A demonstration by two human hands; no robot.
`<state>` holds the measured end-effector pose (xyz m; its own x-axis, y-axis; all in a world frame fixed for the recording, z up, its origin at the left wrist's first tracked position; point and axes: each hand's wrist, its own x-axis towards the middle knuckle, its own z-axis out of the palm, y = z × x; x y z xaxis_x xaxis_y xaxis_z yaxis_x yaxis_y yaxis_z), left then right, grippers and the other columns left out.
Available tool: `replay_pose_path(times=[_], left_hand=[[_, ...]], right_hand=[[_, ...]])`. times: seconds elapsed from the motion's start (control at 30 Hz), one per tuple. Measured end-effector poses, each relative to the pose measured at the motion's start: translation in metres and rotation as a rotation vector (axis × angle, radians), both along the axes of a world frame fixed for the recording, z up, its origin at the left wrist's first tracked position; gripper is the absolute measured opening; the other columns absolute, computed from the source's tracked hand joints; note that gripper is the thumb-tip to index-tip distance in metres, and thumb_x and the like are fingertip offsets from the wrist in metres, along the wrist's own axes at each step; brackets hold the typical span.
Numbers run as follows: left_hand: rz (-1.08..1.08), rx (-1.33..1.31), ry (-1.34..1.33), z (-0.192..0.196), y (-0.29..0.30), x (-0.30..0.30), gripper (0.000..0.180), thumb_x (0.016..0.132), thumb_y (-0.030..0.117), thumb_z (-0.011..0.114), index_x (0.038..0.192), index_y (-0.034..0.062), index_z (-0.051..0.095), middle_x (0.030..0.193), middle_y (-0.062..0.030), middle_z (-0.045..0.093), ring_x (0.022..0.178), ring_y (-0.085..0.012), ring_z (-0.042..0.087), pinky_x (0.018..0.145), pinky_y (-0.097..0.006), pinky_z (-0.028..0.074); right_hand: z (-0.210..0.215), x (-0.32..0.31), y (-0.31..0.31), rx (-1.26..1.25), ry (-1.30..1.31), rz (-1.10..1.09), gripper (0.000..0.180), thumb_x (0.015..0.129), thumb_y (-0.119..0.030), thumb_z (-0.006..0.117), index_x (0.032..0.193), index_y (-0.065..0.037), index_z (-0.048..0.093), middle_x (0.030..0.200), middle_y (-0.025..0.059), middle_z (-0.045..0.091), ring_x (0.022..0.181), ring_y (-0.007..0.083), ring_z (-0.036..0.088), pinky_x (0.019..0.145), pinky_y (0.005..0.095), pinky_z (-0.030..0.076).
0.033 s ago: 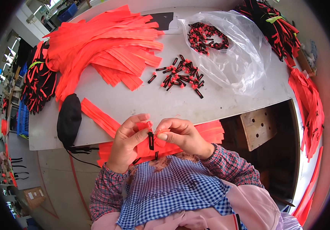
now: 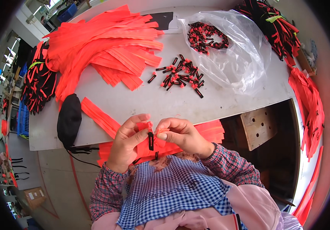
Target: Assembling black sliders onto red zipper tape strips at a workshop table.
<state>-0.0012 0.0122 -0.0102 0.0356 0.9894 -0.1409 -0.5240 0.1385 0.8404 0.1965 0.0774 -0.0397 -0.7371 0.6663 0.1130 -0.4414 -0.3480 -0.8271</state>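
My left hand (image 2: 124, 147) pinches an orange zipper slider with a black pull tab (image 2: 151, 141), which hangs down beside the thumb. Close to its right, my right hand (image 2: 186, 136) is closed, thumb against forefinger, on the end of an orange zipper tape (image 2: 159, 132). The fingers partly hide where tape and slider meet. Under both hands, more orange zipper strips (image 2: 211, 130) lie across the table's front edge and my lap. Farther back on the table is a loose heap of sliders with black pull tabs (image 2: 182, 74).
A big pile of orange zipper strips (image 2: 107, 42) covers the table's (image 2: 134, 101) back left. At the back right, a clear plastic bag (image 2: 245, 65) holds more sliders. A black pouch (image 2: 69, 120) rests at the left edge. An open compartment with a wooden board (image 2: 259, 128) lies to the right.
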Motion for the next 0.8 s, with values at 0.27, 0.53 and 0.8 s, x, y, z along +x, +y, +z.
replay_pose_path(times=[0.27,0.53,0.8], left_hand=[[-0.195,-0.039,0.0,0.0,0.002,-0.003,0.027,0.096,0.003,0.061,0.123,-0.0015,0.059,0.115,-0.0071,0.065,0.11,-0.0155,0.061,0.098,-0.028,0.048],[-0.31,-0.031,0.254,0.01,0.007,-0.008,0.029,0.096,0.003,0.061,0.124,-0.0019,0.059,0.119,-0.0081,0.065,0.112,-0.015,0.061,0.098,-0.028,0.048],[-0.08,0.064,0.597,0.02,0.002,0.005,0.034,0.089,-0.002,0.067,0.123,-0.0016,0.061,0.11,-0.0063,0.068,0.101,-0.0131,0.065,0.088,-0.027,0.052]], right_hand=[[0.003,0.003,0.008,-0.132,-0.062,0.223,0.012,0.1,-0.01,0.059,0.107,-0.003,0.063,0.101,-0.003,0.062,0.095,0.0063,0.056,0.089,0.023,0.044],[0.002,0.006,0.007,-0.164,-0.162,0.198,0.01,0.097,-0.005,0.061,0.105,-0.001,0.064,0.1,-0.0016,0.065,0.094,0.006,0.058,0.085,0.0241,0.047],[0.009,0.004,0.009,0.62,-0.199,-0.268,0.018,0.091,-0.005,0.068,0.108,0.0,0.07,0.094,0.0081,0.066,0.086,0.0162,0.063,0.075,0.0279,0.051]])
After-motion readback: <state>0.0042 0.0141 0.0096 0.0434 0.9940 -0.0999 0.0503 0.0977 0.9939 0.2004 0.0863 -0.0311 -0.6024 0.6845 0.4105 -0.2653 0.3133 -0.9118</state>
